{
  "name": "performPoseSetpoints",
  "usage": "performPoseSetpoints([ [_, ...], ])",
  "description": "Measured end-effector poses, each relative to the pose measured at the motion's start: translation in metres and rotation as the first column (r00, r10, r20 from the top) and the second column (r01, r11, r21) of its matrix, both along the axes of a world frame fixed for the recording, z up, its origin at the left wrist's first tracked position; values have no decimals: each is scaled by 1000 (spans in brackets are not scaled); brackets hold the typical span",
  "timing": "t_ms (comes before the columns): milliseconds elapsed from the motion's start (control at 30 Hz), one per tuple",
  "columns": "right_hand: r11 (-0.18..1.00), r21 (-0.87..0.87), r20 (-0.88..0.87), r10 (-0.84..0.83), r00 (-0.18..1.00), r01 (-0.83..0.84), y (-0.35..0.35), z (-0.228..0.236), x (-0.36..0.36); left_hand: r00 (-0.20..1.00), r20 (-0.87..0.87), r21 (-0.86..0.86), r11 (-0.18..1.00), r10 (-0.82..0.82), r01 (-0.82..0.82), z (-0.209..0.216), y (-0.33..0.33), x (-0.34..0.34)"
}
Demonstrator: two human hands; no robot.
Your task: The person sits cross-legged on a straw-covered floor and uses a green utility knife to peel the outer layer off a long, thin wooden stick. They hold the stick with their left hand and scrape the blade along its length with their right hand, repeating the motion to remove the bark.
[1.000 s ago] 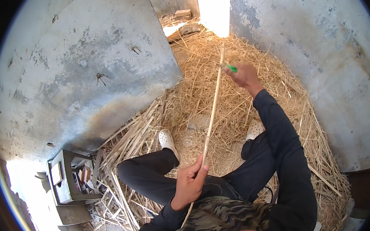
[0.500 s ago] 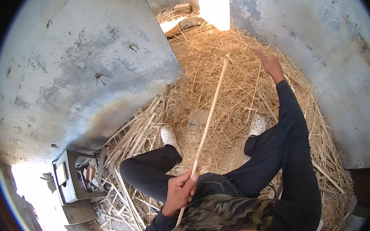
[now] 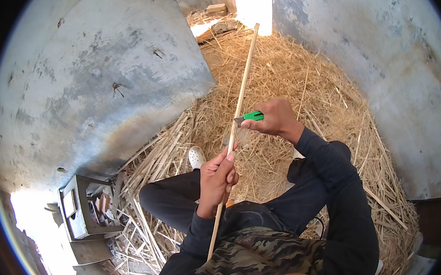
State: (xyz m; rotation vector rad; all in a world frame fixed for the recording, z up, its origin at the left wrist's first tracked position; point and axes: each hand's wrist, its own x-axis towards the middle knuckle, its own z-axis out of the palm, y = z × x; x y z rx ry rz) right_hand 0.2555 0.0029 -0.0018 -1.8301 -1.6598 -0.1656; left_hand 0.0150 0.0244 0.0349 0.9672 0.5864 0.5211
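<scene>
My left hand [image 3: 217, 182] is closed around the lower part of a long, pale wooden stick [image 3: 247, 69], whose near end rests by my body. The stick slants up and away to the right, over the straw. In my right hand [image 3: 276, 117] is a green utility knife [image 3: 253, 116], its fingers wrapped round the handle. The knife's blade meets the stick a little above my left hand. Whether the blade has cut into the wood cannot be made out.
Dry straw and shavings [image 3: 288, 76] cover the floor around my legs. Split strips [image 3: 152, 152] lie heaped at the left. A small wooden box frame [image 3: 85, 208] with odds and ends stands at the far left. Worn grey walls [image 3: 123, 57] rise on both sides.
My right hand has come back from its far, outstretched place to the stick, and the green knife now shows. My left hand and the stick have moved up and away from my body.
</scene>
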Motion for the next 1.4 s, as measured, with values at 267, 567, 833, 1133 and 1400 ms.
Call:
performPoseSetpoints([
  [267, 983, -43, -182, -183, 966, 179, 18, -11, 50, 999, -37, 56, 998, -38, 40, -2, -14, -4],
  [567, 995, -95, -252, -42, 967, 19, 17, -16, 0, 985, -156, 281, 959, 78, -31, -7, -10, -4],
  [833, 995, -72, -67, -69, 995, 64, 28, -30, 19, 947, -311, 482, 871, 76, 89, 5, -10, -10],
  [1133, 953, -128, -146, -291, 945, 274, 44, -41, 84, 976, -211, 218, 971, -55, 102, 8, -25, -24],
  [1400, 991, 114, -249, 89, 964, -62, 28, -20, -8, 992, -112, 139, 990, 57, -41, 5, -22, -29],
])
